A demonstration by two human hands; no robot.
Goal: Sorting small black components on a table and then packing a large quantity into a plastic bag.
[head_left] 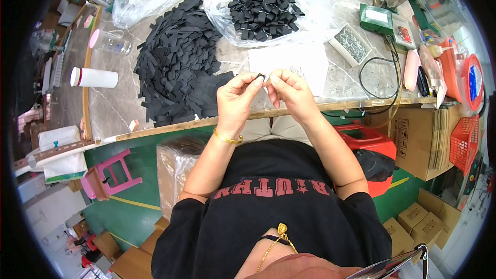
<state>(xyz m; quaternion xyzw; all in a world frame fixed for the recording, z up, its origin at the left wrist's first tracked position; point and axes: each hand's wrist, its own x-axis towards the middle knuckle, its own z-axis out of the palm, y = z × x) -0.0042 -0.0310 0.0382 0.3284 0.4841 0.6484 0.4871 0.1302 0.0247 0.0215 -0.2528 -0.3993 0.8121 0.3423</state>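
Observation:
Close together above the table's front edge, both of my hands are pinched at the fingertips. My left hand [238,99] grips a small black strip [261,76], apparently folded. Fingertips of my right hand [290,94] meet at the strip's right end; whatever they hold is too small to make out. Left of my hands spreads a large heap of flat black strips [178,62]. Beyond them, short black folded pieces [266,13] are piled on a clear plastic bag [315,10]. Tiny bits lie on a white sheet of paper [315,72] just behind my right hand.
A white tray [338,50] of small metal pieces stands right of the paper, near a green box [376,19] with a looping black cable [363,67]. At left are a white bottle [95,77] and a clear jar [111,41]. A red stool [380,147] stands beside me.

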